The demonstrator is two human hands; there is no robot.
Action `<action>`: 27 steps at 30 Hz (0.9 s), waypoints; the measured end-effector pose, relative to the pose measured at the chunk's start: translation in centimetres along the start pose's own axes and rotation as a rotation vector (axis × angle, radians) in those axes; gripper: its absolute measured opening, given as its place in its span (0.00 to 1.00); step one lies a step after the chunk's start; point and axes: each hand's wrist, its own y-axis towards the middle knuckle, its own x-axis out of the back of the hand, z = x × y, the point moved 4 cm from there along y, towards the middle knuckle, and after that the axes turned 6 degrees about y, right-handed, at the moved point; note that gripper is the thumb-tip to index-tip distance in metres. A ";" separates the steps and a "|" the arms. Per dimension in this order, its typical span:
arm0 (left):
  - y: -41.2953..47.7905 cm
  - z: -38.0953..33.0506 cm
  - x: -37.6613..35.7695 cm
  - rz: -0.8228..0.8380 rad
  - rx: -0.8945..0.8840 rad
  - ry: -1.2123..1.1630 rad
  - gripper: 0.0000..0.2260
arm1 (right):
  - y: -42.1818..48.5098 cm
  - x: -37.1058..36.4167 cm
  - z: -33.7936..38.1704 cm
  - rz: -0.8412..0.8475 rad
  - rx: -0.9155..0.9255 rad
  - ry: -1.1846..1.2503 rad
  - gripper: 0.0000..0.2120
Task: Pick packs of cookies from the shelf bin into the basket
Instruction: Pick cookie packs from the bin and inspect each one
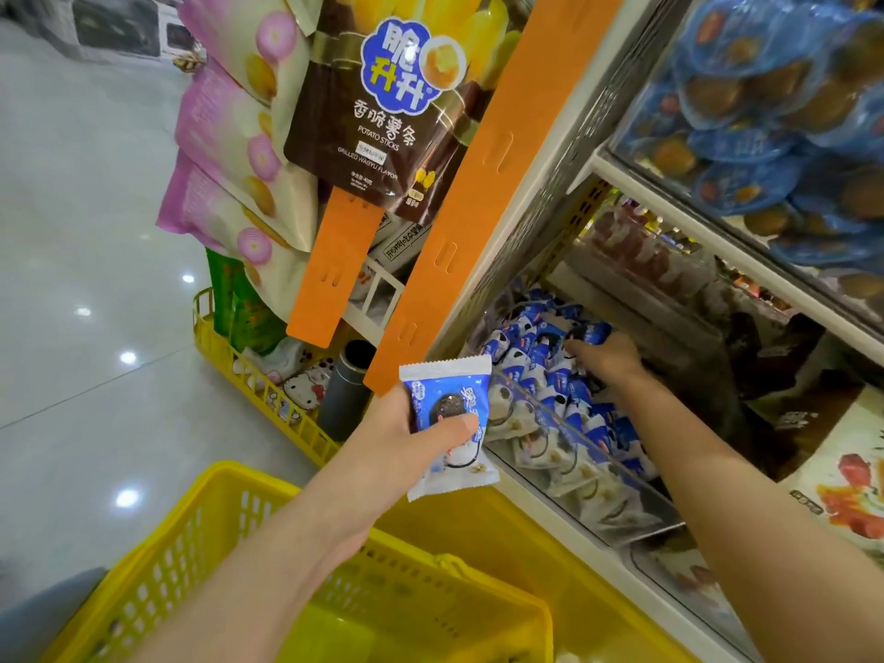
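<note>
1. Left hand (406, 425) grips one pack (447, 413) just left of the bin (636, 495).
2. Right hand (605, 358) is down in the bin on the pile (540, 361), can't tell if it's grabbed anything.

The cookie pack (447, 423) is wrapped in glossy plastic film with crimped ends. The basket (248, 473) is hard yellow plastic, perforated. The shelf bin (588, 447) has a clear, shiny plastic front. The orange hanging strips (330, 275) look matt and smooth. The floor (71, 232) is polished, reflective tile.
</note>
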 end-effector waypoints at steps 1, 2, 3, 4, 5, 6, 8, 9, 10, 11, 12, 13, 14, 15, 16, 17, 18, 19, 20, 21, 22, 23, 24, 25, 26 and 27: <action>0.0 0.1 -0.1 0.007 0.005 -0.010 0.15 | 0.1 -0.2 0.2 0.003 0.030 -0.013 0.17; 0.0 0.2 -0.2 0.019 0.017 -0.029 0.15 | 0.1 -0.4 0.5 0.010 0.046 -0.014 0.19; 0.0 0.3 -0.4 0.027 0.026 -0.034 0.16 | 0.1 -0.7 0.7 0.021 0.046 0.002 0.21; 0.0 0.4 -0.4 0.022 0.031 -0.013 0.16 | 0.0 -1.1 0.9 0.040 0.012 0.053 0.23; 0.1 0.5 -0.4 0.013 0.032 0.022 0.17 | 0.0 -1.4 1.1 0.065 -0.040 0.143 0.22; 0.2 0.6 -0.4 0.002 0.030 0.048 0.17 | 0.2 -1.5 1.2 0.095 -0.101 0.248 0.20; 0.4 0.8 -0.3 -0.013 0.034 0.068 0.16 | 0.5 -1.4 1.4 0.150 -0.194 0.423 0.16; 0.4 0.9 -0.3 -0.020 0.036 0.080 0.15 | 0.7 -1.3 1.4 0.175 -0.227 0.468 0.16; 0.5 0.9 -0.2 -0.026 0.037 0.093 0.15 | 0.8 -1.1 1.3 0.201 -0.250 0.487 0.16; 0.5 0.9 -0.2 -0.029 0.038 0.102 0.16 | 1.0 -1.0 1.1 0.230 -0.264 0.500 0.16; 0.6 0.9 -0.2 -0.029 0.040 0.107 0.17 | 1.0 -1.0 1.1 0.257 -0.273 0.510 0.17; 0.7 0.9 -0.3 -0.028 0.046 0.114 0.18 | 1.0 -1.1 1.0 0.282 -0.278 0.528 0.17; 0.8 1.0 -0.4 -0.031 0.054 0.121 0.19 | 0.9 -1.3 1.0 0.299 -0.283 0.550 0.18; 0.9 1.0 -0.5 -0.035 0.061 0.126 0.20 | 0.9 -1.5 0.9 0.305 -0.284 0.569 0.19; 0.9 1.0 -0.6 -0.041 0.068 0.132 0.20 | 0.8 -1.7 0.8 0.300 -0.283 0.584 0.20; 0.9 1.0 -0.6 -0.045 0.071 0.143 0.20 | 0.7 -1.8 0.7 0.288 -0.278 0.587 0.20; 0.9 1.0 -0.6 -0.045 0.069 0.152 0.19 | 0.6 -1.9 0.5 0.279 -0.264 0.577 0.19; 0.9 0.9 -0.6 -0.042 0.063 0.156 0.19 | 0.7 -2.0 0.4 0.274 -0.240 0.558 0.16; 0.9 0.8 -0.5 -0.034 0.053 0.158 0.17 | 0.7 -2.0 0.4 0.272 -0.220 0.548 0.14; 1.0 0.5 -0.4 -0.024 0.043 0.161 0.16 | 0.7 -1.9 0.3 0.272 -0.205 0.555 0.15; 1.0 0.3 -0.3 -0.013 0.033 0.160 0.14 | 0.8 -1.8 0.2 0.269 -0.197 0.586 0.17; 1.2 0.1 -0.2 -0.004 0.021 0.157 0.13 | 0.9 -1.7 0.1 0.266 -0.194 0.630 0.19; 1.4 -0.1 -0.1 0.003 0.008 0.153 0.13 | 1.0 -1.6 -0.1 0.267 -0.193 0.673 0.20; 1.6 -0.4 -0.1 0.006 -0.005 0.153 0.12 | 0.9 -1.6 -0.2 0.267 -0.195 0.715 0.20; 1.8 -0.6 -0.1 0.008 -0.019 0.156 0.12 | 0.8 -1.6 -0.3 0.266 -0.193 0.758 0.19; 2.0 -0.8 -0.2 0.012 -0.031 0.159 0.13 | 0.8 -1.7 -0.4 0.263 -0.192 0.801 0.18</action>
